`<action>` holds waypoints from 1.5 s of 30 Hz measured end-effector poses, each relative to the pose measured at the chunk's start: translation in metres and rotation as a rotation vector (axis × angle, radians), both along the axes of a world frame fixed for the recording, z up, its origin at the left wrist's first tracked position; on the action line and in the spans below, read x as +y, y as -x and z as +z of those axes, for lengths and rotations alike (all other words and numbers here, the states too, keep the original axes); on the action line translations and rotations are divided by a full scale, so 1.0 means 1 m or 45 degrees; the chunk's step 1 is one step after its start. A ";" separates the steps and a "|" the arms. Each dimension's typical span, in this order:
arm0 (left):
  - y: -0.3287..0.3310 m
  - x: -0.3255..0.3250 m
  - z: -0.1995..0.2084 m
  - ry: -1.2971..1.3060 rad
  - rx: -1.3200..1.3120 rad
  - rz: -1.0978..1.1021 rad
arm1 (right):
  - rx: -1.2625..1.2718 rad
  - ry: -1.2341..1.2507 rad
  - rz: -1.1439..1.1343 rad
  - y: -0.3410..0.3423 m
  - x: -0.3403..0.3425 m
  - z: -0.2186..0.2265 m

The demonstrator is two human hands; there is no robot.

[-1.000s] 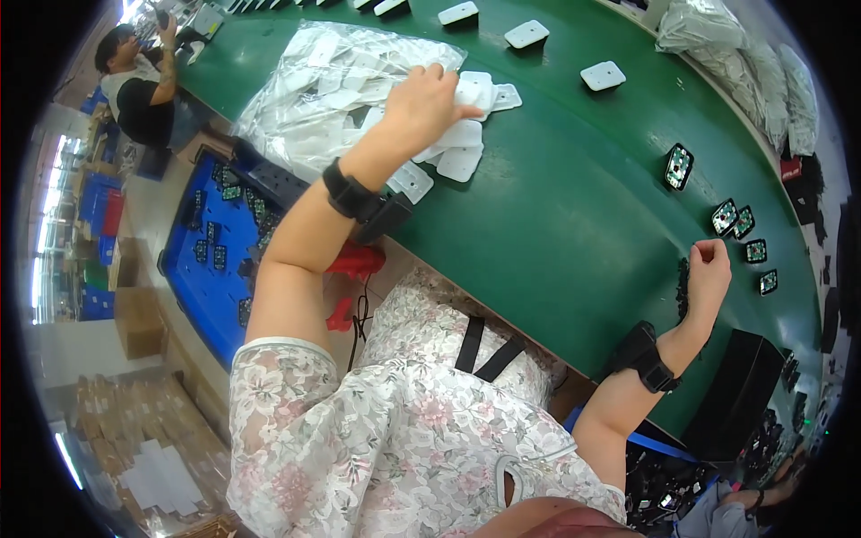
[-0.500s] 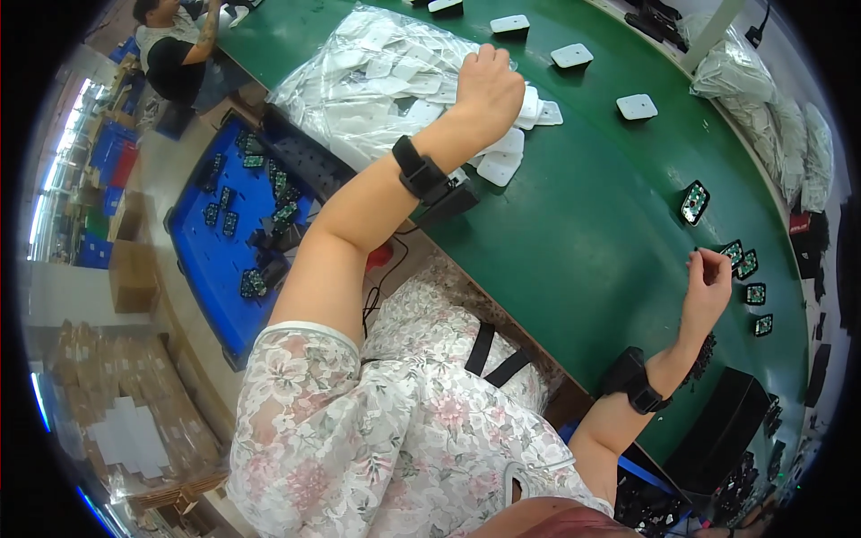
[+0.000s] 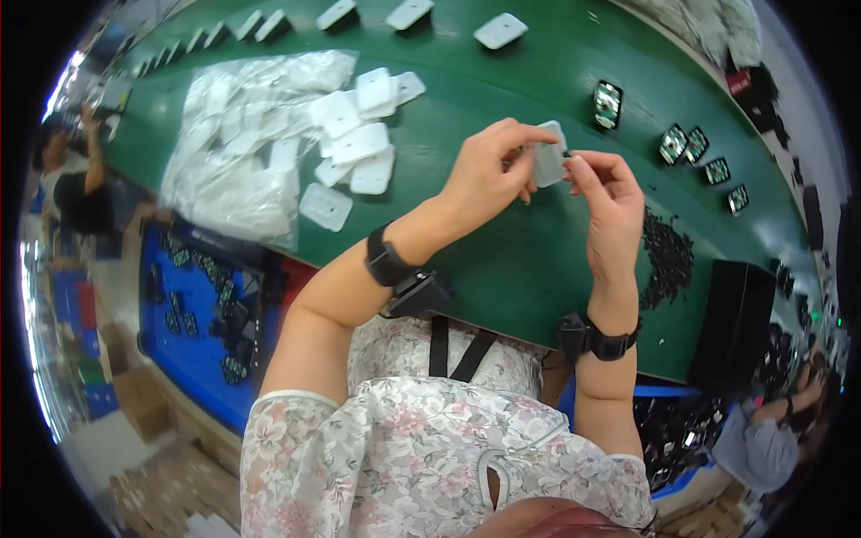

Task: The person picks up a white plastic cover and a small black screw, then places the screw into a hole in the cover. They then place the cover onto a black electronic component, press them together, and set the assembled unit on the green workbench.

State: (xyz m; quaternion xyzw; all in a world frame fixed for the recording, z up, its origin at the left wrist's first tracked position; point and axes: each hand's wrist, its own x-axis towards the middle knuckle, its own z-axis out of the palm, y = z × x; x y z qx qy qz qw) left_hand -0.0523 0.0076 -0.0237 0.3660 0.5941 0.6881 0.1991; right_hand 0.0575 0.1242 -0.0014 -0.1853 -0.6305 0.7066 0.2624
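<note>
While the left hand (image 3: 489, 170) grips it, a white cover (image 3: 548, 167) points lengthwise near to far. The right hand's (image 3: 613, 202) fingers pinch a black piece (image 3: 567, 154).

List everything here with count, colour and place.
Worktable: one, green, centre
Plastic bag: one, clear, table's left
Loose covers: several, white, beside bag
Held cover: one, translucent white, left hand
Small part: one, black, right hand
Cases: about ten, white-topped, far edge
Framed circuit boards: five, green, table's right
Parts heap: one, black, right of hands
Box: one, black, right edge
Tray: one, blue, lower left
Co-workers: at least two, left and lower right
Wristbands: two, black, on wrists
Hands: two, bare, centre
</note>
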 end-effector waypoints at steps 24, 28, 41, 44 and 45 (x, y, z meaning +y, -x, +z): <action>-0.008 -0.005 0.003 0.191 0.054 -0.004 | -0.129 -0.367 -0.052 -0.002 -0.009 -0.006; -0.011 -0.004 0.000 0.161 -0.150 -0.131 | -0.095 -0.978 -0.097 -0.003 -0.001 -0.002; -0.012 0.000 -0.003 0.059 -0.592 -0.180 | -0.164 -1.148 -0.249 -0.002 -0.003 -0.005; -0.015 0.000 -0.003 0.011 -0.524 -0.162 | -0.218 -0.916 -0.214 -0.003 -0.006 -0.004; -0.016 0.001 -0.004 -0.028 -0.452 -0.152 | -0.246 -0.743 -0.161 -0.004 -0.006 -0.004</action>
